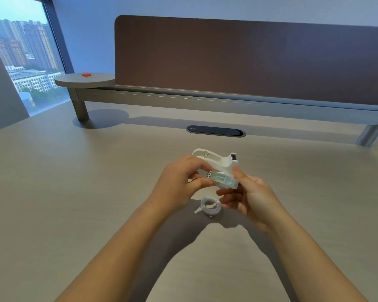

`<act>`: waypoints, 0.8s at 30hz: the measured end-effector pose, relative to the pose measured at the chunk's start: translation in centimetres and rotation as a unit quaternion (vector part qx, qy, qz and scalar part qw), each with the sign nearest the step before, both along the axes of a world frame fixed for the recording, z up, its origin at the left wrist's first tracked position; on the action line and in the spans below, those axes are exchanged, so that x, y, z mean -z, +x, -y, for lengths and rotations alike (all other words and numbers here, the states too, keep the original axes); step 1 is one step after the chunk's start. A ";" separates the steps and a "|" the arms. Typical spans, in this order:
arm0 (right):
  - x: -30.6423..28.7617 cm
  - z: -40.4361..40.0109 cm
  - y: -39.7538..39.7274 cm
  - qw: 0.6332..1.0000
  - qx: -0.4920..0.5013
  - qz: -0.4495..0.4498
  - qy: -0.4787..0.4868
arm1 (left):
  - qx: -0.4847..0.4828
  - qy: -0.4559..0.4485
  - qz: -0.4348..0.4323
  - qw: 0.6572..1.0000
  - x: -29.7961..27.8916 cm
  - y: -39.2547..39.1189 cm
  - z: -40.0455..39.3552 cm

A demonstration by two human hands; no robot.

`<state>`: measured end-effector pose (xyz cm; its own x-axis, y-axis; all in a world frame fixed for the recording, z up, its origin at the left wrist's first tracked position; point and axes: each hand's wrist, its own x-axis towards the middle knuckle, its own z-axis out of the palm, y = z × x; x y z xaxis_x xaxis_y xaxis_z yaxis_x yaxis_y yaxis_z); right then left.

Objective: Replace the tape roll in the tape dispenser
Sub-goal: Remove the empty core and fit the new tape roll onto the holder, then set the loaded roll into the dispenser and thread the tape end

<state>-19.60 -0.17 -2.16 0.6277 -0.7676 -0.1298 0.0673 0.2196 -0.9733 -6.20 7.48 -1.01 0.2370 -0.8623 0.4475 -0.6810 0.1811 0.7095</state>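
Note:
A white tape dispenser [218, 158] stands on the desk just beyond my hands, its roll bay showing no roll and its cutter end to the right. Both hands hold a tape roll [225, 180] with a pale green printed wrapper above the desk. My left hand [179, 182] pinches its left end between thumb and fingers. My right hand [249, 196] grips its right side. A white empty-looking tape ring [211, 206] lies flat on the desk below the hands.
The beige desk [74, 192] stretches wide on both sides. A dark oval cable cover [215, 131] sits behind the dispenser. A brown divider panel [249, 59] on a raised rail closes the back. A round side shelf [85, 80] holds a small red object [86, 74].

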 end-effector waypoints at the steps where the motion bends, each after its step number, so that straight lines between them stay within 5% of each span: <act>1: 0.1 0.1 0.1 0.999 0.020 -0.001 -0.036 | -0.006 0.005 -0.003 1.000 0.1 0.0 0.0; 6: 0.1 0.0 -0.1 0.977 0.016 -0.005 -0.211 | -0.006 0.041 -0.090 0.995 0.8 0.2 0.2; 9: 0.1 0.2 0.1 0.974 0.029 -0.005 -0.225 | 0.022 0.043 -0.194 0.980 0.9 0.1 0.3; 16: 0.2 1.7 1.0 0.957 0.097 -0.049 -0.270 | -0.020 0.010 -0.232 0.973 -0.5 1.5 2.2; 24: 1.3 5.5 3.0 0.872 0.131 -0.250 -0.400 | -0.094 0.041 -0.053 0.993 -2.0 4.2 6.8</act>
<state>-16.56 -5.65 -3.48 0.4363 -0.8464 0.3054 -0.4630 -0.5022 -0.7303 -2.00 0.65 0.95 0.4391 -0.8309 0.3418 -0.6176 -0.0028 0.7865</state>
